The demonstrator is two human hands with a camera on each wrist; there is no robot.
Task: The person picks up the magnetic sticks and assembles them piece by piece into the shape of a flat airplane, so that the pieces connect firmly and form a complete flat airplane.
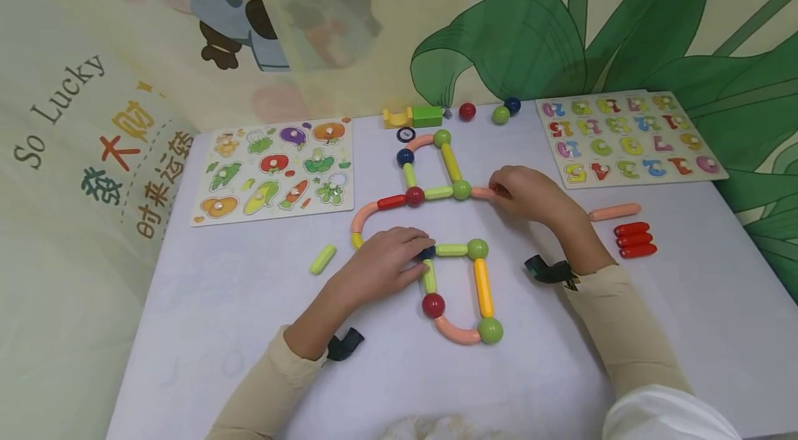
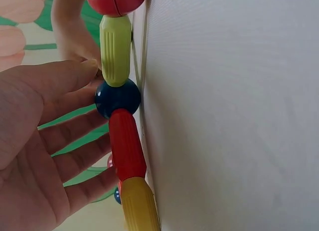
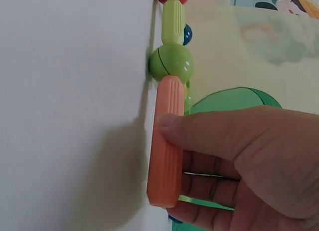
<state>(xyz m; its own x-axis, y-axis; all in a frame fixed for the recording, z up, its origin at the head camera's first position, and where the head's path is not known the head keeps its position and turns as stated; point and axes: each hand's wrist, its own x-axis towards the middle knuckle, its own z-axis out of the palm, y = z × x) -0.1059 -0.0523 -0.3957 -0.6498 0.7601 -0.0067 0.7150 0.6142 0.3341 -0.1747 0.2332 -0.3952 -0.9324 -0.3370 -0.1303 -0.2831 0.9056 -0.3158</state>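
Note:
My right hand (image 1: 526, 194) pinches a straight pink rod (image 3: 168, 141) between thumb and fingers. The rod's far end meets a light green ball (image 3: 172, 63) of the upper loop. At the middle of the joined rods and balls, my left hand (image 1: 389, 260) holds a dark blue ball (image 2: 118, 99), thumb on one side and index finger behind it, the other fingers spread. A light green rod (image 2: 115, 51) and a red rod (image 2: 128, 143) join this ball. The lower loop also has a red ball (image 1: 433, 305), a curved pink rod (image 1: 458, 332) and a long yellow rod (image 1: 483, 287).
A loose light green rod (image 1: 323, 259) lies left of the figure. Right of it are a pink rod (image 1: 615, 212) and red rods (image 1: 634, 240). A vegetable puzzle board (image 1: 206, 201) and a number puzzle board (image 1: 564, 180) lie behind, with a loose red ball (image 1: 467, 111) between.

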